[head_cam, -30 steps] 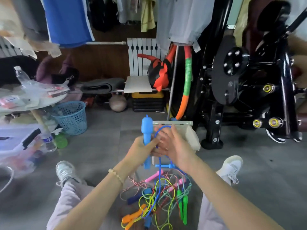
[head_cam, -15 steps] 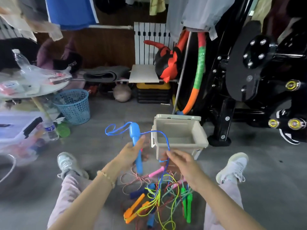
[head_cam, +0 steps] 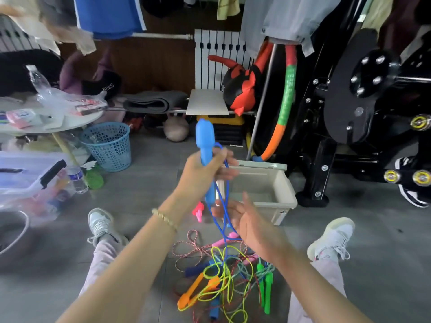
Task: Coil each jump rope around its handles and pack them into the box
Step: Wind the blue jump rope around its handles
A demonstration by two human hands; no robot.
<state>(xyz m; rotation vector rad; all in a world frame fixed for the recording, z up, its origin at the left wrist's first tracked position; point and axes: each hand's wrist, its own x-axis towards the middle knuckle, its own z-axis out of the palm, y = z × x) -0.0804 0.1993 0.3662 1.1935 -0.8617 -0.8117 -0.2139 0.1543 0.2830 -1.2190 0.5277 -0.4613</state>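
Blue plastic jump-rope handle [head_cam: 204, 141] stands upright in the L hand [head_cam: 205, 170]. Fingers are curled round its lower shaft and the fat end pokes out above the fist. Can't tell if the 2nd handle is in that grip too.

Thin blue cord [head_cam: 227, 197] loops over the L fingers and drops in two strands straight below the fist. It passes the R hand [head_cam: 248, 221] and runs into the tangled pile of coloured jump ropes [head_cam: 224, 276] on the floor.

R hand is lower than the L and just to its right, fingers spread and loose, thumb up, pinching nothing. Cord crosses by its fingertips; contact unclear.

Step, my read: winding cord round handle, early on, approx one turn laid.

To do it well:
- Keep the L grip firm and the handle steady.
- R should catch the cord close under the fist, hold light tension, and lay turns side by side down the shaft, not stacked.
- Ease the blue strand clear of the pile as it comes, or it'll likely drag the yellow/green ropes up w/ it.

Beige plastic open-topped box [head_cam: 288, 192] sits just beyond both hands, behind the R one; no ropes seen in it. Pile lies below the hands, btwn the person's legs.
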